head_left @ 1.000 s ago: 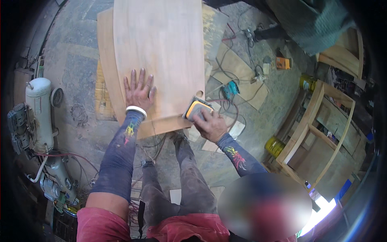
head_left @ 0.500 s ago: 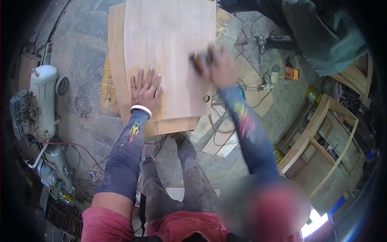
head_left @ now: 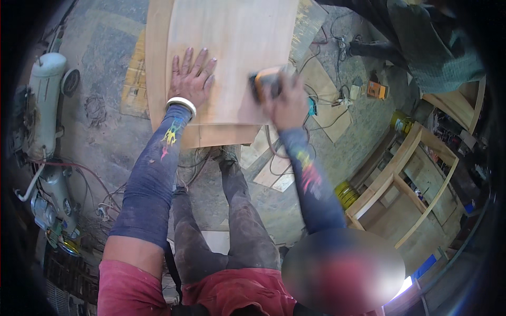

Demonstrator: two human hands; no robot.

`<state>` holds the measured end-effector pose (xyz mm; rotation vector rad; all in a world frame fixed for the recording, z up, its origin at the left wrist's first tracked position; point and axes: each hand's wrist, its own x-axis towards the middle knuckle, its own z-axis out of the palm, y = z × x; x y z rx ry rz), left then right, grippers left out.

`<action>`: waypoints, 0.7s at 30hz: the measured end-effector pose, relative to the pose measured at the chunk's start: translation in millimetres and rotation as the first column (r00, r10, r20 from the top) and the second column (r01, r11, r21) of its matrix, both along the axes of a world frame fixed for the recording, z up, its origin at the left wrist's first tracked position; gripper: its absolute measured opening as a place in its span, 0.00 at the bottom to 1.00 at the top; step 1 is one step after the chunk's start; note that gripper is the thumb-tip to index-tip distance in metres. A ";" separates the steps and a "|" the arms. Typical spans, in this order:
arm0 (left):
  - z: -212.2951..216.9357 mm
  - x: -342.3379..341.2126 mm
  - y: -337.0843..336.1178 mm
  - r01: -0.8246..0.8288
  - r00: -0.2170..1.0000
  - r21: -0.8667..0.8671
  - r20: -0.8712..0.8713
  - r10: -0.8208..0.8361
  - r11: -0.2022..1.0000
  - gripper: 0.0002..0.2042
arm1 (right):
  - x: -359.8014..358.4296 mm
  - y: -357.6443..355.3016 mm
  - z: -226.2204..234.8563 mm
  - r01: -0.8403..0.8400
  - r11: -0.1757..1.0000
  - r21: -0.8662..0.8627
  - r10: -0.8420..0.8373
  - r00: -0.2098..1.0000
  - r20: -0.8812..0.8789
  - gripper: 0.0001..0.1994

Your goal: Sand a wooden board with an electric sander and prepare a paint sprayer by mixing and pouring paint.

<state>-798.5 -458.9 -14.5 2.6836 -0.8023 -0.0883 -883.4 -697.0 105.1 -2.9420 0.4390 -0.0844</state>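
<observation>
The left hand point(head_left: 191, 79) is lying flat with fingers spread on the pale wooden panel point(head_left: 232, 47), steadying it at the near edge. To its right, the right hand point(head_left: 284, 100) is gripping an orange sander point(head_left: 266, 81), closed around it; flat contact and even pressure are advisable.

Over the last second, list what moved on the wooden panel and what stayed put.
The right hand kept its grip on the orange sander and swept it from the panel's near right corner up the board, then partway back toward the near edge. The left hand stayed flat, fingers spread, on the wooden panel, which did not shift. The compressor on the floor stayed where it was.
</observation>
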 end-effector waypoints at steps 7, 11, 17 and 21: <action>19.1 20.9 -5.1 0.022 0.999 0.028 0.034 -0.023 0.999 0.25 | 13.9 81.5 16.3 -0.070 0.994 0.088 0.081 0.988 -0.131 0.25; -64.7 -23.3 33.7 -0.037 0.999 0.034 -0.026 0.038 0.999 0.35 | -2.2 107.7 -51.9 -0.010 0.988 -0.155 -0.006 0.995 -0.104 0.24; -6.0 -58.3 148.7 -0.212 0.942 -0.114 -0.288 0.172 0.971 0.44 | -6.9 139.9 35.5 -0.044 0.973 0.226 0.058 0.997 -0.055 0.22; 29.8 -70.4 85.0 -0.241 0.872 -0.035 -0.446 0.200 0.970 0.48 | 45.2 89.9 41.9 0.149 0.984 0.101 -0.145 0.988 -0.045 0.17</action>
